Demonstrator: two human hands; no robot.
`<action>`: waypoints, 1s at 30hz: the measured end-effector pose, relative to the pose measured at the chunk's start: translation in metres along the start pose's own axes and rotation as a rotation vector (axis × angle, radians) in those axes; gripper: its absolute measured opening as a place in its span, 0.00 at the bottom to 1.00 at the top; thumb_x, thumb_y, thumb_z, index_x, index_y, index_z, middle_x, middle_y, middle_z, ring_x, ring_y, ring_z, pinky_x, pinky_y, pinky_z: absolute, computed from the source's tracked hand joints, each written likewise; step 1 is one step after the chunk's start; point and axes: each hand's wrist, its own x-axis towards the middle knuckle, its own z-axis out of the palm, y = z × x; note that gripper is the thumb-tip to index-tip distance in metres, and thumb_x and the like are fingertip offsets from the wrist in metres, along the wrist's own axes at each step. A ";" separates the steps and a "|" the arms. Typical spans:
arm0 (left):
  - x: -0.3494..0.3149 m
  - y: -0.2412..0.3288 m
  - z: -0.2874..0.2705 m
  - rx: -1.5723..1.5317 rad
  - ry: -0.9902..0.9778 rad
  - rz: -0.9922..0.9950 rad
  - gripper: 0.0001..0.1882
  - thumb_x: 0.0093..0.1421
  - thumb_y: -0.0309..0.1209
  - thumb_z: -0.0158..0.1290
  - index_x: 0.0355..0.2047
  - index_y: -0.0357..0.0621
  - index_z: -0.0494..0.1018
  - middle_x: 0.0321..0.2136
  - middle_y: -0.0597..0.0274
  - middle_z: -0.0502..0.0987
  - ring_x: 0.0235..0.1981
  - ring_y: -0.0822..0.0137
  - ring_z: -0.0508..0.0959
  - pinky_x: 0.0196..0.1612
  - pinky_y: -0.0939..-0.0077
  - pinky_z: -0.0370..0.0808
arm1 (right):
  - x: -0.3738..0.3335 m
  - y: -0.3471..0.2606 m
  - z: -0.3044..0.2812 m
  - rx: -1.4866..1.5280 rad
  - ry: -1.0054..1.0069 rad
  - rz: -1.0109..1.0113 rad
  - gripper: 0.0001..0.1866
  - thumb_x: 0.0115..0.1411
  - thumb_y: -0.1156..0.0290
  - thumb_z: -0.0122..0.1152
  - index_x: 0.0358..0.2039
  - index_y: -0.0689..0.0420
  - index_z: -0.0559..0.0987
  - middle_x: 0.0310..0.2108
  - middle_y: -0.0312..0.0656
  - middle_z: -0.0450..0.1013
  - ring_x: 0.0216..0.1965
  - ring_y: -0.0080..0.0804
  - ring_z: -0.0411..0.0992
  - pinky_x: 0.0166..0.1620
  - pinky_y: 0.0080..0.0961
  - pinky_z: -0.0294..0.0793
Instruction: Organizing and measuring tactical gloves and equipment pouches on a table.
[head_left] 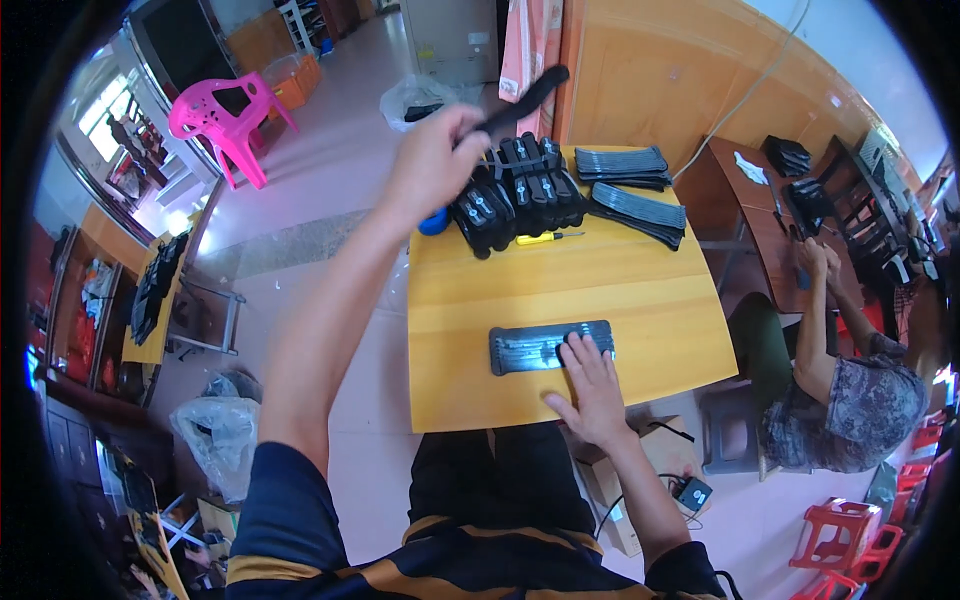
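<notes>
My left hand (435, 160) is raised over the far left of the wooden table (470, 290). Its fingers close round one end of a long black strip (530, 100), slightly bent, with the free end pointing up and right. Flat on a dark, glossy bundle of narrow strips (525, 348) lies my right hand (592, 388), fingers stretched out and touching the bundle's right end. Beyond it, black bundled pieces (540, 185) are heaped under my left hand. A yellow-handled screwdriver (540, 238) rests just in front of that heap.
Two more dark strip bundles (622, 165) (640, 212) lie at the far right of the table. A blue round thing (433, 222) sits by its left edge. To the right, another person (840, 400) works at a brown table (745, 215). A pink chair (230, 120) stands far left.
</notes>
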 end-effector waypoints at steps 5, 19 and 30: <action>-0.176 0.056 0.026 -0.465 -0.337 -0.327 0.14 0.66 0.28 0.55 0.50 0.37 0.74 0.35 0.63 0.81 0.31 0.75 0.79 0.39 0.78 0.78 | -0.011 -0.026 -0.024 0.608 0.324 0.059 0.31 0.63 0.63 0.65 0.63 0.59 0.69 0.56 0.48 0.73 0.59 0.44 0.70 0.64 0.45 0.65; -0.369 0.095 0.022 -0.431 -0.136 -0.353 0.15 0.59 0.27 0.63 0.47 0.38 0.78 0.34 0.52 0.83 0.29 0.65 0.84 0.34 0.74 0.79 | -0.059 -0.101 0.020 1.708 0.122 0.434 0.12 0.72 0.60 0.56 0.41 0.56 0.77 0.33 0.35 0.78 0.34 0.21 0.76 0.43 0.22 0.77; -0.382 0.109 0.001 -0.282 -0.051 -0.121 0.14 0.59 0.23 0.61 0.46 0.39 0.79 0.35 0.53 0.83 0.27 0.60 0.83 0.30 0.73 0.78 | -0.066 -0.129 0.018 1.522 -0.152 0.260 0.15 0.71 0.58 0.57 0.49 0.55 0.76 0.40 0.32 0.75 0.40 0.20 0.73 0.45 0.21 0.74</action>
